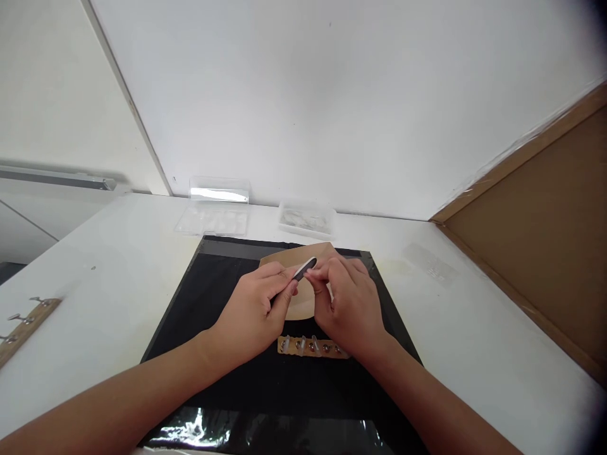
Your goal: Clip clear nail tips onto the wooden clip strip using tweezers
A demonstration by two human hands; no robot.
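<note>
My left hand (263,302) is closed on a dark nail file (305,268) with a pale edge, which slants up to the right. Close beside the file's tip, my right hand (348,300) pinches thumb and forefinger together; whatever is between them is too small to make out. Beneath both hands lies a sheet of brown paper (300,309). Nearer to me, a wooden strip (308,347) carries several small metal holders, some topped with clear nail tips (302,345). My right hand hides part of its right end.
A black mat (227,392) covers the middle of the white table (474,354). Behind it stand an open clear case (213,218) and a clear box (306,219) of nail tips. Another stand strip (28,330) lies at left, a clear packet (431,264) at right.
</note>
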